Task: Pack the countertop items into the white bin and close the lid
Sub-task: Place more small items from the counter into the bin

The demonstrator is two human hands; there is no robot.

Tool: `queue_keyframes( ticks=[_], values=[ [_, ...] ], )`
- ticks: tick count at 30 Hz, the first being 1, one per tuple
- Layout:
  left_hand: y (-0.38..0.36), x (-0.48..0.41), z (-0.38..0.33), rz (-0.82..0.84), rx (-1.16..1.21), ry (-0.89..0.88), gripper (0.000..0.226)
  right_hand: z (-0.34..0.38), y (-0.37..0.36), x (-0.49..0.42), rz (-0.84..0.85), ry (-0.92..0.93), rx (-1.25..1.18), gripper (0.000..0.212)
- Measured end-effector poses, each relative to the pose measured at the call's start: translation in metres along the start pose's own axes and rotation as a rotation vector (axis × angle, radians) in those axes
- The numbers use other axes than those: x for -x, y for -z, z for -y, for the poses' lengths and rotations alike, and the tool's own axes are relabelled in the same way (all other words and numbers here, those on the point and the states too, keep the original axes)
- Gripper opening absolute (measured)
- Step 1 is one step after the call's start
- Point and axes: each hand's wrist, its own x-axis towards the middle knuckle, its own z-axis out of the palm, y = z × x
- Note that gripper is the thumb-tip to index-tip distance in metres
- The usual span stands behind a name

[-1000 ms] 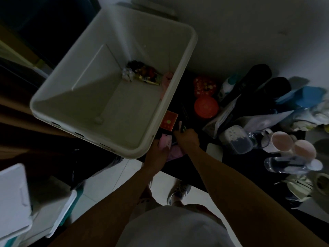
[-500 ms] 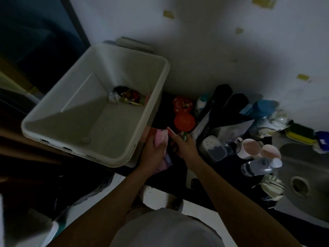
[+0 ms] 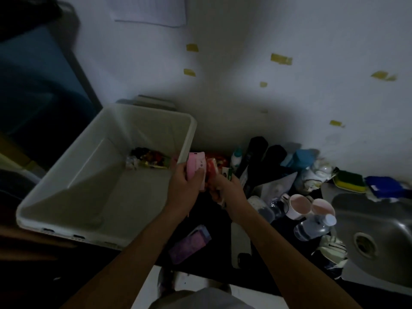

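At the white bin's [image 3: 191,128] right rim, the left hand [image 3: 184,188] has its grip curled round a pink packet [image 3: 196,165]. Just beside it, the right hand [image 3: 229,190] grips what looks like a red packet [image 3: 211,169], blurred in the dim light. In the bin's far corner lies a dark wrapper bundle [image 3: 149,157]. Right of the bin, a purple pouch [image 3: 189,243] lies on the counter [image 3: 214,259], with 2 mugs [image 3: 298,205] farther right.

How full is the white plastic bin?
Mostly empty: white plastic bin shows bare floor, only a small heap of colourful packets in its far corner.
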Motion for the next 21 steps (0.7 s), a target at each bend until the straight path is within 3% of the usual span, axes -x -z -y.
queue_keyframes(
  ticks=[5, 9, 21],
  values=[
    [0.034, -0.025, -0.016, 0.005, 0.039, -0.045, 0.025, 0.018, -0.034, -0.016, 0.084, 0.09, 0.026, 0.007],
    [0.067, -0.048, -0.021, 0.031, 0.066, -0.022, 0.03, 0.031, -0.076, -0.031, 0.127, 0.046, 0.13, 0.016],
    [0.163, -0.136, 0.009, 0.065, 0.061, 0.091, 0.025, 0.011, -0.185, -0.094, 0.039, -0.067, 0.266, 0.037]
  ],
)
